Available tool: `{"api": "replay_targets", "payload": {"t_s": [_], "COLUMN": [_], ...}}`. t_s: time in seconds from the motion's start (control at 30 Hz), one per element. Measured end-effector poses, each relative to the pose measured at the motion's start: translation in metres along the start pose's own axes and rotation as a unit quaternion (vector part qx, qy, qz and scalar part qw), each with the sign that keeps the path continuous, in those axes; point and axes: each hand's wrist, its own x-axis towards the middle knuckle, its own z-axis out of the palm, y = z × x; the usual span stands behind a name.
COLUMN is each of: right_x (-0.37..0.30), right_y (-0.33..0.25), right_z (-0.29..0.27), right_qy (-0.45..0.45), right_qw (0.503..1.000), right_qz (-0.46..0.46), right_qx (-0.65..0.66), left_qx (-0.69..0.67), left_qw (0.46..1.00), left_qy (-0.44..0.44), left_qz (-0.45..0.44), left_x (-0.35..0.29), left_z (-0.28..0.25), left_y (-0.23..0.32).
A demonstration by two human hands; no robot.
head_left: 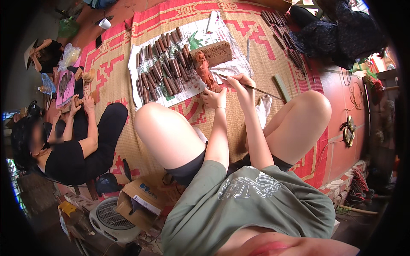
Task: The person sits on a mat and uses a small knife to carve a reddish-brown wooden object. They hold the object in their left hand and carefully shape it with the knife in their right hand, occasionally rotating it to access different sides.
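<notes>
Your left hand (213, 99) grips the outward-pointing reddish bundle (205, 71) by its near end; your right hand (241, 83), rightward, pinches a slim tool (262, 91).

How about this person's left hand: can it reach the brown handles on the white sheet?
Probably yes: the handles lie close by, left of the left hand, with nothing standing between; it would likely need to release the reddish piece first.
</notes>
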Motion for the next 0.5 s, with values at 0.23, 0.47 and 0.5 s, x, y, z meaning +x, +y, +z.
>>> {"api": "replay_targets", "payload": {"t_s": [0.23, 0.47, 0.5], "right_x": [0.002, -0.007, -0.008], "right_y": [0.023, 0.032, 0.030], "right_z": [-0.026, -0.028, -0.027], "right_qy": [0.043, 0.036, 0.026], "right_qw": [0.998, 0.995, 0.995], "right_qz": [0.019, -0.018, -0.007], "right_qx": [-0.031, -0.091, -0.097], "left_qx": [-0.118, -0.219, -0.232], "left_qw": [0.988, 0.969, 0.966], "left_qy": [0.021, -0.020, -0.037], "left_qz": [0.097, 0.110, 0.111], "left_x": [0.014, 0.008, 0.010], "left_z": [0.002, 0.011, 0.015], "left_y": [-0.021, -0.034, -0.035]}}
